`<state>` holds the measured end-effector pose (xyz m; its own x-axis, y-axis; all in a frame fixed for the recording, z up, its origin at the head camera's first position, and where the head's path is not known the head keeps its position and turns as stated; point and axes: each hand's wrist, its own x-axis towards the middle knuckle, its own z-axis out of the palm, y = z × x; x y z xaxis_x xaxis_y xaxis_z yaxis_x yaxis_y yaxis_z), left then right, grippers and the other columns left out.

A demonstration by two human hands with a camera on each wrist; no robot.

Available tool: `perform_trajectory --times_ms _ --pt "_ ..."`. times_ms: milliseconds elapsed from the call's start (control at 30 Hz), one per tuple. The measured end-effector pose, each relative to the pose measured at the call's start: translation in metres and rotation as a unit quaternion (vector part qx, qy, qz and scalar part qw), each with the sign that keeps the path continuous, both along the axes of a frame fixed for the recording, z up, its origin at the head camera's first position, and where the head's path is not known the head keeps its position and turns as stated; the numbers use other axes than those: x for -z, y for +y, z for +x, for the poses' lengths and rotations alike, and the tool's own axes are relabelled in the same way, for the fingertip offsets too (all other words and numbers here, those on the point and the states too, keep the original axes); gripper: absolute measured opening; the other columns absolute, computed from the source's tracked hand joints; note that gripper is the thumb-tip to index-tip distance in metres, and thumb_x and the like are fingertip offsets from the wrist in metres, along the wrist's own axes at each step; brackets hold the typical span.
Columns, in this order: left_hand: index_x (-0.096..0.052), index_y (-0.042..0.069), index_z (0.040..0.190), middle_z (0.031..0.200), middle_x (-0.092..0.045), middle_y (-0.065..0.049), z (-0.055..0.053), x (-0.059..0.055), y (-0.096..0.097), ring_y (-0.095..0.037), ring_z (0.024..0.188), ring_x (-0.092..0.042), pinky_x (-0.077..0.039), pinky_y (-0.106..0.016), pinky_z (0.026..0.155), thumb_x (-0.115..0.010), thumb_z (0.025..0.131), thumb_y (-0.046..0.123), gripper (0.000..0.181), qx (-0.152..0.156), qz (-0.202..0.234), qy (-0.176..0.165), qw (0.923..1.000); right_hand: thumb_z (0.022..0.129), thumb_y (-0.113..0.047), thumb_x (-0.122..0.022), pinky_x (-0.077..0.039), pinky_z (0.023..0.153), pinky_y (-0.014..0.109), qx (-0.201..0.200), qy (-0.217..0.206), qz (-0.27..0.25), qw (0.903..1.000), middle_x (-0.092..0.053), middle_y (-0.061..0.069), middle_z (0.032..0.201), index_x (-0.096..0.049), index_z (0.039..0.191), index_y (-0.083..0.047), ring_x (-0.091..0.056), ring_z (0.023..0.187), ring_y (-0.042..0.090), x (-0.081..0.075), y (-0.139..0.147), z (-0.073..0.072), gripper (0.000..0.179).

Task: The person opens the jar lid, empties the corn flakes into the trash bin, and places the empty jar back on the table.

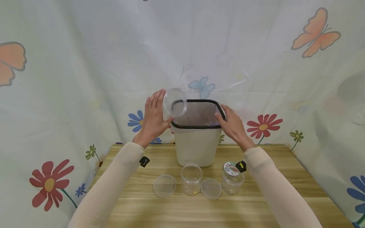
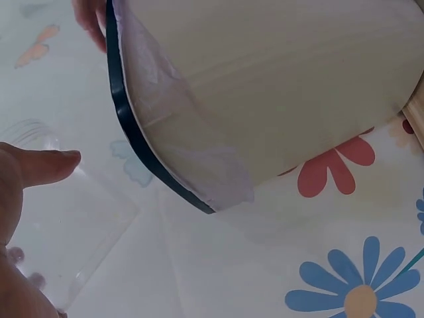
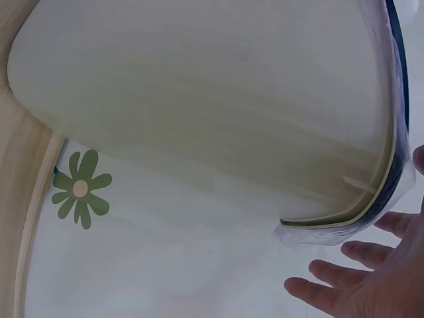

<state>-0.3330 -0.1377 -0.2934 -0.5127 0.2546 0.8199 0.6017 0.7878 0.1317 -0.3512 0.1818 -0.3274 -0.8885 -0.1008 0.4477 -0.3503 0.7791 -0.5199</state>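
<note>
A clear plastic jar [image 1: 175, 103] is tilted on its side in my left hand [image 1: 154, 117], above the left rim of a cream-coloured bin [image 1: 196, 145]. The left wrist view shows the thumb [image 2: 50, 165] stretched along the jar [image 2: 86, 232], with fingertips visible through its wall. The bin has a black rim [image 1: 196, 127] and a thin translucent bag [image 2: 165, 106] folded over the edge. At the bin's right rim is my right hand [image 1: 232, 123], thumb over the opening side. Its fingers [image 3: 364, 254] are spread and extended just outside the rim in the right wrist view.
On the wooden table [image 1: 142, 209], in front of the bin, stand a clear jar [image 1: 191, 180] and another jar [image 1: 233, 182] at the right. Clear round lids [image 1: 164, 186] lie beside them. A disc with a coloured label [image 1: 231, 168] is behind the right jar. A flower-printed curtain [image 1: 114, 63] hangs behind.
</note>
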Motion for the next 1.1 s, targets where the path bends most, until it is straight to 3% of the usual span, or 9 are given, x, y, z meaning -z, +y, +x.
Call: perform_trajectory --times_ms 200,467,900,1100 --pt "-0.023 0.006 0.153 0.155 -0.032 -0.013 0.002 0.012 -0.009 -0.031 0.142 -0.030 -0.022 -0.049 0.121 -0.088 0.070 0.023 0.107 -0.002 0.030 -0.018 0.9994 0.099 -0.055 -0.040 -0.024 0.116 0.064 -0.008 0.012 0.031 0.9994 -0.021 0.015 0.163 -0.026 0.156 -0.017 -0.023 0.148 0.042 -0.001 -0.001 0.006 0.070" --pt "-0.021 0.008 0.153 0.154 -0.032 -0.014 0.006 0.030 -0.020 -0.033 0.140 -0.032 -0.033 -0.054 0.114 -0.088 0.071 0.026 0.107 0.009 0.092 -0.062 0.9938 0.099 -0.053 -0.044 -0.016 0.120 0.061 -0.017 0.058 0.091 0.9940 -0.018 0.016 0.164 -0.027 0.156 -0.015 -0.015 0.151 0.041 0.000 -0.003 0.014 0.071" --pt "-0.021 0.012 0.154 0.152 -0.034 -0.015 0.021 0.059 -0.038 -0.035 0.133 -0.039 -0.041 -0.062 0.103 -0.088 0.070 0.027 0.108 0.026 0.149 -0.097 0.9837 0.096 -0.053 -0.049 -0.014 0.120 0.062 -0.027 0.102 0.122 0.9869 -0.017 0.011 0.165 -0.027 0.156 -0.020 -0.015 0.152 0.038 -0.003 -0.009 0.037 0.072" --pt "-0.022 0.012 0.154 0.152 -0.034 -0.014 0.028 0.074 -0.044 -0.034 0.134 -0.038 -0.040 -0.061 0.105 -0.088 0.067 0.027 0.110 0.031 0.163 -0.107 0.9804 0.095 -0.052 -0.051 -0.015 0.118 0.065 -0.033 0.127 0.115 0.9847 -0.020 0.012 0.164 -0.027 0.156 -0.023 -0.017 0.151 0.039 -0.003 -0.009 0.045 0.072"
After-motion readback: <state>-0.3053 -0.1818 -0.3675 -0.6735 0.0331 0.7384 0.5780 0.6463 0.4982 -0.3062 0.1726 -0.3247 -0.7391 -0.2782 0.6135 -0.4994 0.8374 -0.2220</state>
